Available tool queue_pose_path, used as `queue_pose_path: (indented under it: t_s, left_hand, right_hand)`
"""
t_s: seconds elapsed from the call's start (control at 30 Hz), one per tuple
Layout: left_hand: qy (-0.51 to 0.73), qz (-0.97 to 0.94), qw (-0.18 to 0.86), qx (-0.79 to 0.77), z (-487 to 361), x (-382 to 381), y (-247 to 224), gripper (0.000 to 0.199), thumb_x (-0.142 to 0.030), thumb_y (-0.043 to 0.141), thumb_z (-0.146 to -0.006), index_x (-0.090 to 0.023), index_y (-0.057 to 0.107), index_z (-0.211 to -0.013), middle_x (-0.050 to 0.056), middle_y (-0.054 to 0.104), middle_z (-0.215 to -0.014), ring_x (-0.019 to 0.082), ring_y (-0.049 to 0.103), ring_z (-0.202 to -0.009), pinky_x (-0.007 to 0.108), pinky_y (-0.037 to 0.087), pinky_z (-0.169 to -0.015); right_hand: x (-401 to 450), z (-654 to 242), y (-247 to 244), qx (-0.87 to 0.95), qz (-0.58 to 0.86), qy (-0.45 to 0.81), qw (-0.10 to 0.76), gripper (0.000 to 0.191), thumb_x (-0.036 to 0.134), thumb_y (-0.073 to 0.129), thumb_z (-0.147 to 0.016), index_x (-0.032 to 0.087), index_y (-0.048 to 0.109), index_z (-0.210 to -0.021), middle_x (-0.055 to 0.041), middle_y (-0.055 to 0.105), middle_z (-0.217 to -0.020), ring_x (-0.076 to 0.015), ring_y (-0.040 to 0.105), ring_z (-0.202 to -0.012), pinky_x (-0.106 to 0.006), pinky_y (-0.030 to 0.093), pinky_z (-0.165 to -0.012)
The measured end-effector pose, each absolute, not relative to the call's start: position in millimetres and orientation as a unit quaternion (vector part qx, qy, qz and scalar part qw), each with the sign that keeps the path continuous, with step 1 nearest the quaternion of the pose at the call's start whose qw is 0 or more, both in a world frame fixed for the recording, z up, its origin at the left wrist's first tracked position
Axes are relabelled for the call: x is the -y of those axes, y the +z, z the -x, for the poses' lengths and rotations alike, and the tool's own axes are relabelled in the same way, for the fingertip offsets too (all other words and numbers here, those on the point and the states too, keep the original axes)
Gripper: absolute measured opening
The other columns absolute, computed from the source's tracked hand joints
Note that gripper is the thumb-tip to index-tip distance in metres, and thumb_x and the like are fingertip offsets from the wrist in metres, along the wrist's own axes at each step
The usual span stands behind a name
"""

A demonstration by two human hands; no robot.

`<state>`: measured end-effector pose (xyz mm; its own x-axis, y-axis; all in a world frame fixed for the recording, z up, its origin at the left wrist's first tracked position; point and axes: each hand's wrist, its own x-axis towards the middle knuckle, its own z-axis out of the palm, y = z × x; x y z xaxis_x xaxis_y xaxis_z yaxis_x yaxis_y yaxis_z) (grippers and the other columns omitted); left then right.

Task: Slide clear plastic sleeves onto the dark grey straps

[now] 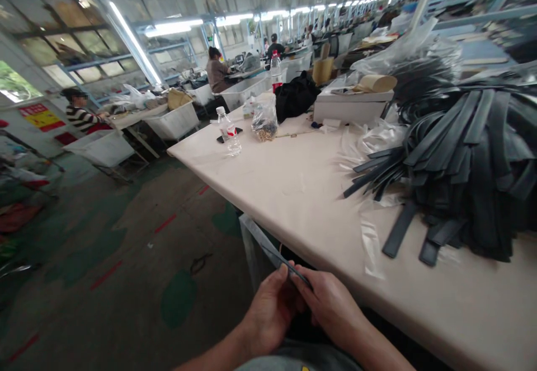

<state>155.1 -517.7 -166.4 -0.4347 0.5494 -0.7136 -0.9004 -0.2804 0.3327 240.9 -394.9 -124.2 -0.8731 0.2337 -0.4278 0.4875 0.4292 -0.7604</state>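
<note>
My left hand [272, 306] and my right hand [325, 298] are close together in front of the table's near edge. Both pinch a thin dark grey strap [279, 257], seen nearly edge-on, which slants up and left out of my fingers. Its lower part is hidden by my hands. To the right, a large heap of similar dark straps [457, 153] lies on the light-coloured table [285, 192], some ends hanging toward me over crumpled clear plastic [371, 242].
On the table stand a clear bottle [229, 133], a plastic bag of small parts [264, 122], a black cloth bundle [296, 97], a red-capped bottle [276, 71] and a white box [352, 108]. A metal frame [251, 248] sits below the edge. People work beyond, beside white bins [178, 122].
</note>
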Motion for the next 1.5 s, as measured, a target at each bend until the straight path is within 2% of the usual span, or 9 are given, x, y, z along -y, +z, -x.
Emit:
queue_pose_path:
  t_s: [0.2, 0.4, 0.57, 0.73, 0.93, 1.17, 1.27, 1.4, 1.5]
  left_hand:
    - [0.789, 0.290, 0.338, -0.423, -110.5, 530.2, -164.0, 0.009, -0.016, 0.060, -0.091, -0.015, 0.068, -0.095, 0.007, 0.075, -0.094, 0.014, 0.071, -0.083, 0.024, 0.055, -0.070]
    - [0.772, 0.247, 0.431, -0.397, -142.7, 522.7, -163.7, 0.012, -0.017, 0.065, -0.087, -0.013, 0.069, -0.098, 0.011, 0.075, -0.098, 0.017, 0.072, -0.082, 0.027, 0.057, -0.070]
    - [0.776, 0.275, 0.378, -0.423, -121.2, 523.6, -168.8, 0.010, -0.015, 0.059, -0.092, -0.013, 0.068, -0.097, 0.007, 0.075, -0.094, 0.014, 0.071, -0.080, 0.024, 0.056, -0.069]
    - [0.759, 0.254, 0.444, -0.403, -141.1, 521.8, -173.4, 0.011, -0.018, 0.067, -0.086, -0.014, 0.068, -0.097, 0.008, 0.075, -0.094, 0.016, 0.071, -0.079, 0.026, 0.056, -0.070]
    - [0.764, 0.266, 0.404, -0.428, -127.7, 521.4, -174.5, 0.010, -0.014, 0.061, -0.089, -0.014, 0.068, -0.097, 0.007, 0.075, -0.093, 0.015, 0.071, -0.079, 0.024, 0.056, -0.066]
    - [0.749, 0.247, 0.436, -0.433, -131.6, 523.2, -173.8, 0.011, -0.014, 0.063, -0.088, -0.013, 0.069, -0.098, 0.009, 0.075, -0.097, 0.016, 0.071, -0.079, 0.026, 0.057, -0.067]
    - [0.738, 0.215, 0.500, -0.399, -155.6, 518.1, -173.5, 0.010, -0.013, 0.064, -0.086, -0.012, 0.070, -0.093, 0.007, 0.075, -0.090, 0.016, 0.071, -0.077, 0.026, 0.056, -0.071]
    - [0.720, 0.227, 0.508, -0.414, -149.2, 518.9, -163.4, 0.012, -0.017, 0.061, -0.090, -0.012, 0.070, -0.095, 0.007, 0.076, -0.089, 0.015, 0.071, -0.076, 0.026, 0.057, -0.070]
    - [0.709, 0.237, 0.494, -0.444, -134.7, 523.3, -151.7, 0.014, -0.018, 0.059, -0.092, -0.012, 0.069, -0.099, 0.008, 0.076, -0.094, 0.017, 0.072, -0.078, 0.027, 0.058, -0.067]
  right_hand:
    - [383.6, -263.5, -123.8, -0.851, -0.211, -0.456, 0.155, 0.045, 0.046, 0.034, -0.097, 0.023, 0.059, -0.067, 0.0011, 0.069, -0.058, -0.0138, 0.062, -0.049, -0.022, 0.039, -0.050]
    - [394.5, -241.4, -129.0, -0.864, -0.226, -0.438, 0.099, 0.039, 0.038, 0.036, -0.097, 0.022, 0.060, -0.070, 0.0012, 0.067, -0.057, -0.0112, 0.056, -0.041, -0.022, 0.035, -0.046]
    - [390.4, -251.1, -126.5, -0.828, -0.219, -0.495, 0.146, 0.039, 0.042, 0.033, -0.098, 0.022, 0.060, -0.077, 0.0017, 0.070, -0.059, -0.0109, 0.057, -0.041, -0.020, 0.035, -0.043]
    - [392.5, -246.4, -127.0, -0.881, -0.220, -0.411, 0.088, 0.024, 0.023, 0.048, -0.089, 0.021, 0.060, -0.069, 0.0023, 0.068, -0.057, -0.0123, 0.060, -0.050, -0.022, 0.034, -0.050]
    - [390.6, -246.6, -125.9, -0.840, -0.225, -0.476, 0.133, 0.037, 0.039, 0.039, -0.097, 0.022, 0.061, -0.074, 0.0014, 0.071, -0.062, -0.0110, 0.060, -0.045, -0.020, 0.034, -0.045]
    - [389.0, -258.5, -130.0, -0.855, -0.254, -0.440, 0.107, 0.029, 0.033, 0.045, -0.094, 0.022, 0.062, -0.073, 0.0026, 0.067, -0.055, -0.0120, 0.057, -0.044, -0.021, 0.033, -0.045]
    - [394.5, -243.0, -131.5, -0.869, -0.250, -0.421, 0.072, 0.031, 0.035, 0.045, -0.095, 0.022, 0.066, -0.076, 0.0003, 0.071, -0.064, -0.0153, 0.064, -0.057, -0.023, 0.040, -0.053]
    - [383.7, -252.8, -136.8, -0.833, -0.259, -0.487, -0.044, 0.034, 0.040, 0.040, -0.098, 0.024, 0.069, -0.105, -0.0037, 0.076, -0.091, -0.0213, 0.070, -0.089, -0.030, 0.053, -0.076]
    - [372.0, -275.7, -143.2, -0.816, -0.201, -0.527, -0.130, 0.033, 0.028, 0.045, -0.095, 0.025, 0.065, -0.121, -0.0064, 0.071, -0.119, -0.0217, 0.066, -0.110, -0.036, 0.052, -0.096]
